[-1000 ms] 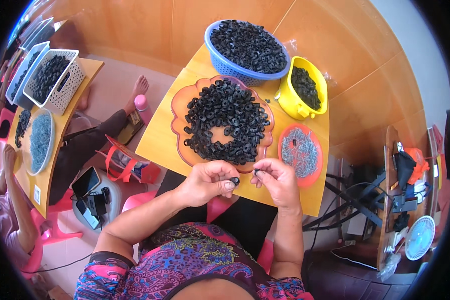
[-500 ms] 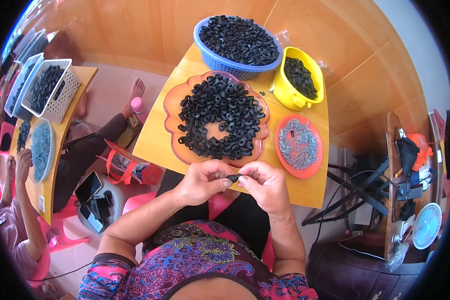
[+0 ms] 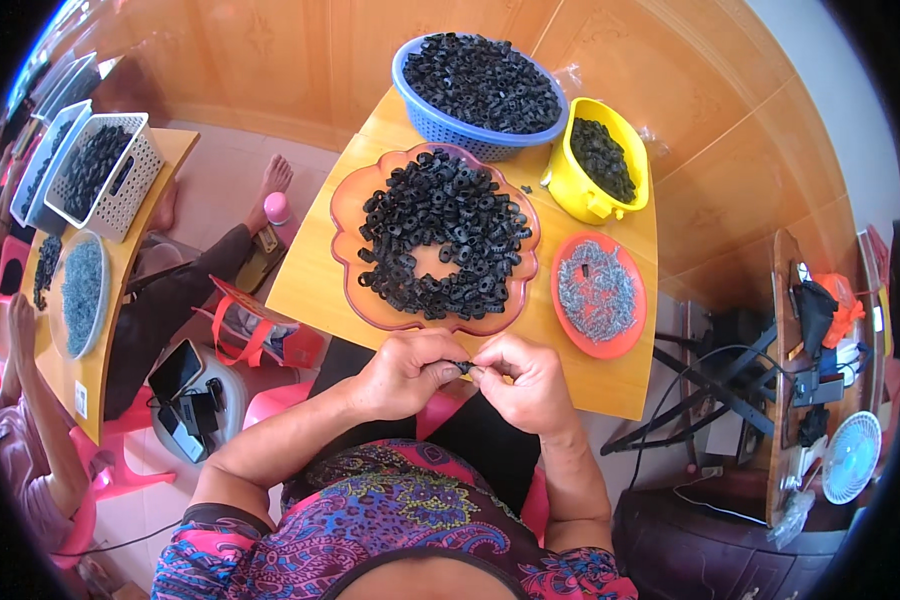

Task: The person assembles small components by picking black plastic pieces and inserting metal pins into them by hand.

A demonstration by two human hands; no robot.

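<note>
Left hand (image 3: pixel 408 374) and right hand (image 3: pixel 523 382) each pinch a black part (image 3: pixel 464 367) (seemingly fitting it); the next move needs steady alignment.

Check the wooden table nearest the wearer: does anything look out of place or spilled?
Two small things. A stray black piece lies on the bare tabletop between the scalloped orange tray and yellow basket, outside any container. A dark bit also sits among the silvery pieces on the red plate.
</note>
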